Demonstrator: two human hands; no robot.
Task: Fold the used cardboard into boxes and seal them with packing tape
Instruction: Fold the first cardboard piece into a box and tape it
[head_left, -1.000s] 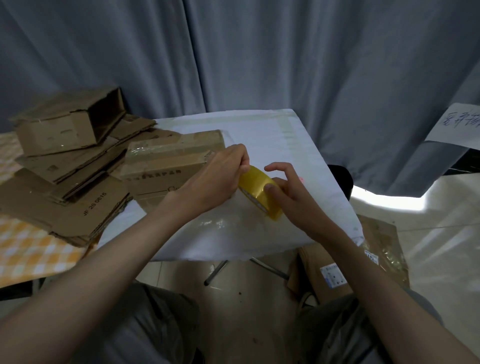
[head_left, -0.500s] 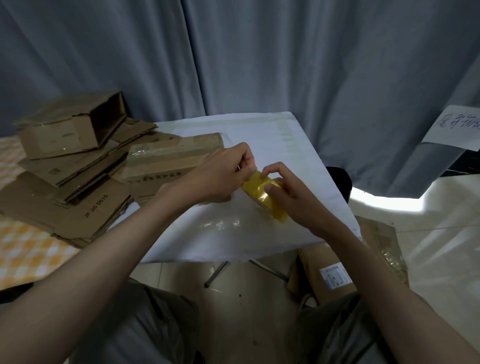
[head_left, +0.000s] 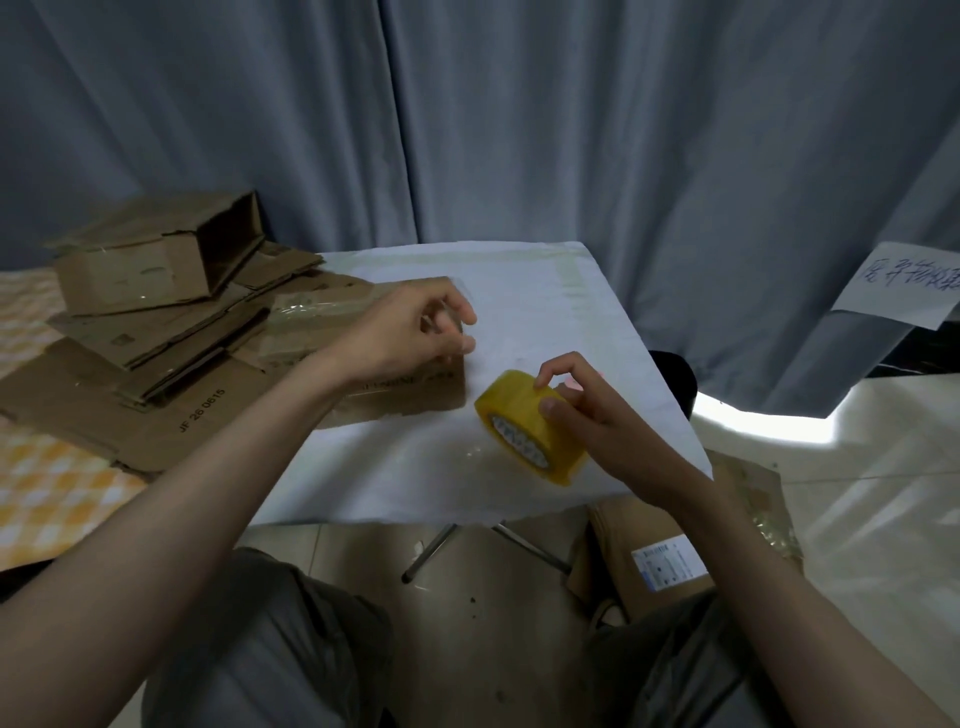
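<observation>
The left hand (head_left: 415, 338) has pulled away toward 10 o'clock from the tape roll (head_left: 530, 423), fingers pinched, seemingly drawing tape out; right hand (head_left: 587, 410) grips the roll.

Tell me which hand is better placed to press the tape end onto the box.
Left. The left hand hangs directly over the box, fingers pinched as if holding the tape end, though that is hard to see. The right hand grips the tape roll.

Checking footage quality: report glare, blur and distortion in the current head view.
Head view: glare blows out the floor strip under the curtain; left hand fingertips motion-blurred; right hand and tape roll fairly sharp; wide-angle bending at the edges; dim overall.
</observation>
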